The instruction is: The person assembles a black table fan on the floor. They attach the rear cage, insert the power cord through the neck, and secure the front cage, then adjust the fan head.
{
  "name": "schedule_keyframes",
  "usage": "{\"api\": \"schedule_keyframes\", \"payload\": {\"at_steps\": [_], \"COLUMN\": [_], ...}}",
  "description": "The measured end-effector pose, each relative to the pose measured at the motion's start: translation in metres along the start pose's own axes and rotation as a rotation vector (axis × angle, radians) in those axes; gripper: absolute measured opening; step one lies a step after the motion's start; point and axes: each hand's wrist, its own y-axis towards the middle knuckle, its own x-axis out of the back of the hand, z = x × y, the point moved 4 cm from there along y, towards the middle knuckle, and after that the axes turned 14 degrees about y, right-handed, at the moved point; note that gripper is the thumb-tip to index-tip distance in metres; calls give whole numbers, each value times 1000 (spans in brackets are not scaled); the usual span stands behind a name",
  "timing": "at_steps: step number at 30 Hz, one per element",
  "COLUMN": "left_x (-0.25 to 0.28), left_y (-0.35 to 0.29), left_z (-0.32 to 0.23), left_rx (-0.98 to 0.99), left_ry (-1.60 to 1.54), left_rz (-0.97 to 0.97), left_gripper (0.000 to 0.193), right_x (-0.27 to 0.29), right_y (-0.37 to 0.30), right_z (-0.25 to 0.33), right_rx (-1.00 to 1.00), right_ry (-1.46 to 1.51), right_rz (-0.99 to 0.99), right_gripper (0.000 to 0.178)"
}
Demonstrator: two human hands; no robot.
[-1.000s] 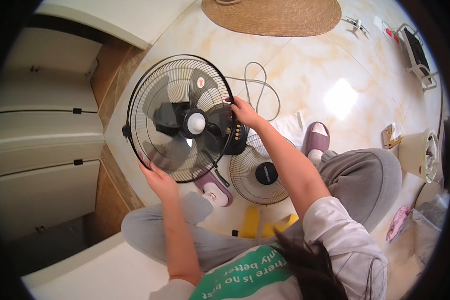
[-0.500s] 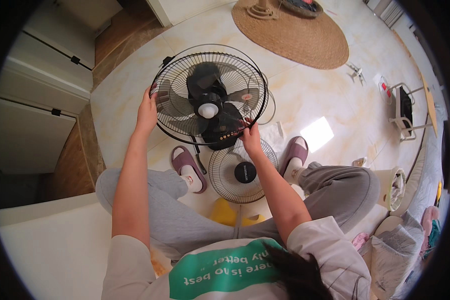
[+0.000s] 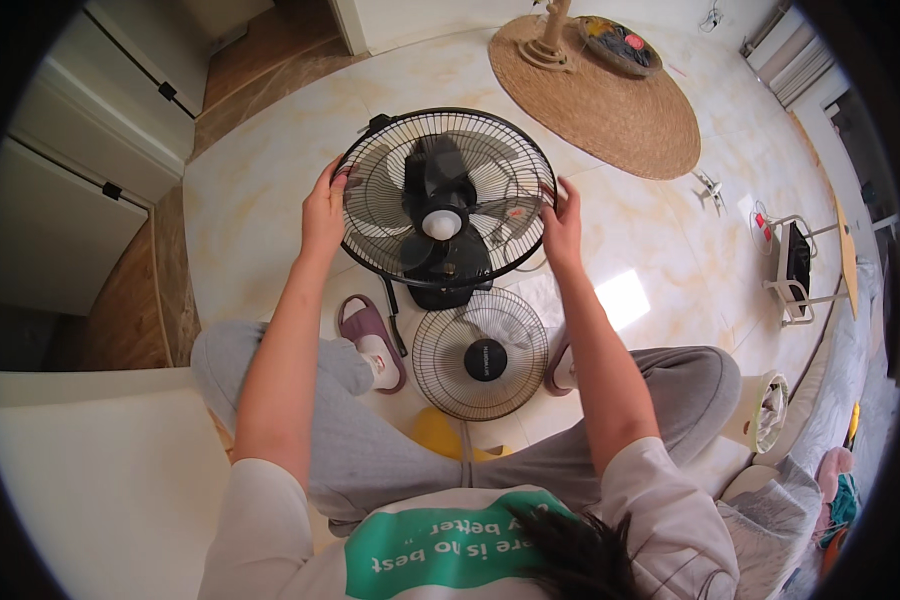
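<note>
An electric fan (image 3: pixel 438 180) stands on the floor ahead of me, its front uncovered, showing dark see-through blades and a white centre cap (image 3: pixel 442 224). A black ring (image 3: pixel 425 284) runs around the edge of its wire rear guard. My left hand (image 3: pixel 324 215) is closed on the ring's left side. On the right side, my right hand (image 3: pixel 562 225) grips it with fingers curled over the edge. The round wire front grille (image 3: pixel 438 382), with a black centre disc, lies between my feet, nearer to me than the fan's black base (image 3: pixel 445 297).
A long black object (image 3: pixel 396 325) lies beside my left slipper (image 3: pixel 372 335). Something yellow (image 3: pixel 436 432) sits below the grille. Farther off are a round woven mat (image 3: pixel 620 125) with a post and basket, a small white model plane (image 3: pixel 710 192), and a bin (image 3: pixel 770 412) at right.
The ring, tilted off the guard's upper edge before, now sits evenly around it. My right hand has moved from the lower right up to the right side. The view has shifted slightly.
</note>
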Motion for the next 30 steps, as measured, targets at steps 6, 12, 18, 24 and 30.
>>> {"api": "schedule_keyframes", "payload": {"at_steps": [6, 12, 18, 24, 30], "left_x": [1, 15, 17, 17, 23], "left_y": [5, 16, 17, 1, -7], "left_z": [-1, 7, -5, 1, 9], "left_rx": [-65, 17, -37, 8, 17], "left_ry": [24, 72, -187, -190, 27], "left_rz": [3, 181, 58, -115, -171], "left_gripper": [36, 36, 45, 34, 26], "right_x": [-50, -71, -59, -45, -42], "right_y": [12, 17, 6, -2, -3], "right_z": [83, 109, 103, 92, 87], "right_rx": [403, 559, 551, 440, 409], "right_ry": [-340, -504, -524, -438, -347], "right_rz": [308, 277, 101, -93, -90], "right_gripper": [52, 38, 29, 21, 21]}}
